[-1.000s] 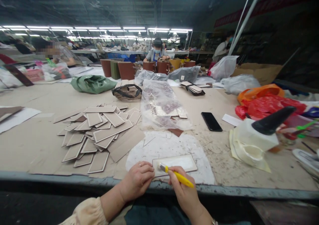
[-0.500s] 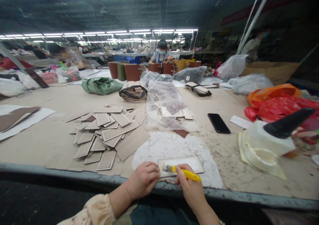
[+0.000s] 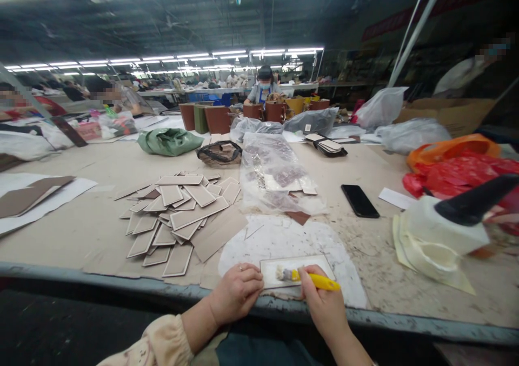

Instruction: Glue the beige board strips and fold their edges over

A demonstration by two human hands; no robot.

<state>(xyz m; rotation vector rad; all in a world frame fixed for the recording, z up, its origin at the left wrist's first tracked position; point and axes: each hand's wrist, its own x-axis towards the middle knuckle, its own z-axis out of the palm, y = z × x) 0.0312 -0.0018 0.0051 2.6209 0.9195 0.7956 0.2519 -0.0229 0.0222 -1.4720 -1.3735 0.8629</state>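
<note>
Near the table's front edge a flat rectangular panel [image 3: 320, 263], pale and wet-looking on top, lies on a stained white sheet [image 3: 344, 279]. My right hand [image 3: 322, 295] is closed round a yellow-handled brush [image 3: 326, 283], whose bristles touch the left half of the panel. At the panel's left end my left hand [image 3: 239, 290] has its fingers bent together, pressing on the panel's edge. To the left of the sheet lies a heap of grey-brown rectangular pieces with pale borders [image 3: 178, 259].
A white container with a black spout [image 3: 450, 231] stands at the right, beside red plastic [image 3: 474, 177]. A black phone [image 3: 359, 200] lies behind the sheet. Clear plastic [image 3: 279, 166], a green bag [image 3: 170, 141] and brown bins [image 3: 217, 119] are farther back. People work beyond.
My right hand and the brush have moved right along the panel. The whole view has shifted slightly. A person at the far right has moved further right.
</note>
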